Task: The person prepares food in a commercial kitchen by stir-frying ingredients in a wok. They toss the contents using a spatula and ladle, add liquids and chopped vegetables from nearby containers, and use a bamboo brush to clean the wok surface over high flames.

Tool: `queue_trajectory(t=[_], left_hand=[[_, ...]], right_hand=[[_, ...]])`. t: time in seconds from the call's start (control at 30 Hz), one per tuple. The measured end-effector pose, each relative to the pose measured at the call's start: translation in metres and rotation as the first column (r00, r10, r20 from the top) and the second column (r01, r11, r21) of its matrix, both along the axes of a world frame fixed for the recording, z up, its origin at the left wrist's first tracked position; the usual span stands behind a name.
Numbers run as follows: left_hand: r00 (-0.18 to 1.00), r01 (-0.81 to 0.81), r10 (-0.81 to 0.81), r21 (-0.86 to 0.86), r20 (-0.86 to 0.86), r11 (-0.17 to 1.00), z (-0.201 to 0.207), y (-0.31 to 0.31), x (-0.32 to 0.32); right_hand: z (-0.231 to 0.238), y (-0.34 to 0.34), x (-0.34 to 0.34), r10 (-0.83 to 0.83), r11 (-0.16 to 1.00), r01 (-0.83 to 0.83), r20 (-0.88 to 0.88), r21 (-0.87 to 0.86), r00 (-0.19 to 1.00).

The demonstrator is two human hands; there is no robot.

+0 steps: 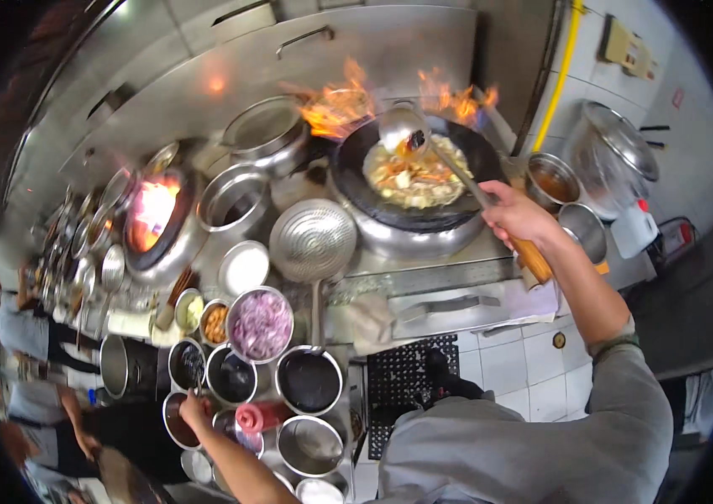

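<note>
Gleaming steel range [424,277], flaming wok [419,172], white tiled floor [524,370].

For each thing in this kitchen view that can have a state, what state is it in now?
Wok: on the burner, full of food, flames at its far rim.
Ladle: held over the wok, bowl tilted.
Right hand: closed on the ladle handle.
Left hand: reaching into the small bowls; grip unclear.
Second burner: lit, no pan on it.
Bowl of chopped red onion: full.
Strainer: lying unused.
</note>
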State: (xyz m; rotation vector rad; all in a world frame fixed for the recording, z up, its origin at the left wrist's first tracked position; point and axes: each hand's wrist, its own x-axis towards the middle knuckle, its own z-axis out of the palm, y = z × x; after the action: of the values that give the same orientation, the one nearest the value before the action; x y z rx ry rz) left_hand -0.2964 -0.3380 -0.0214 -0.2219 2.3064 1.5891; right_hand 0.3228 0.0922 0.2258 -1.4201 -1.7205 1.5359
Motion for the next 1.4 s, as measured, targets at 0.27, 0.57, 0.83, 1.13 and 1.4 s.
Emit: queue_trajectory(t=[0.27, 0.57, 0.83, 1.13, 1.4], left_hand=[[0.980, 0.197, -0.199, -0.221, 0.011, 0.955, 0.028, -0.006, 0.002], [0.561, -0.253, -0.615, -0.823, -0.554, 0.509, 0.119, 0.028, 0.057], [0.697, -0.096, -0.633, -0.918, -0.338, 0.384, 0.125, 0.038, 0.064], [0.993, -0.106, 0.105, 0.021, 0.057, 0.994, 0.026, 0.029, 0.035], [0.923, -0.385, 0.321, 0.463, 0.212, 0.799, 0.029, 0.007, 0.062]], right_hand=[[-0.046, 0.051, 0.037, -0.063, 0.709, -0.306, 0.490, 0.635, 0.869], [-0.036, 0.104, 0.055, 0.149, 0.746, -0.493, 0.609, 0.448, 0.779], [0.004, 0.035, 0.031, 0.100, 0.976, -0.097, -0.003, 0.196, 0.995], [0.017, -0.063, -0.096, 0.254, 0.925, -0.336, -0.369, -0.178, 0.894], [-0.005, -0.137, -0.215, 0.554, 0.609, -0.694, -0.420, -0.385, 0.719]])
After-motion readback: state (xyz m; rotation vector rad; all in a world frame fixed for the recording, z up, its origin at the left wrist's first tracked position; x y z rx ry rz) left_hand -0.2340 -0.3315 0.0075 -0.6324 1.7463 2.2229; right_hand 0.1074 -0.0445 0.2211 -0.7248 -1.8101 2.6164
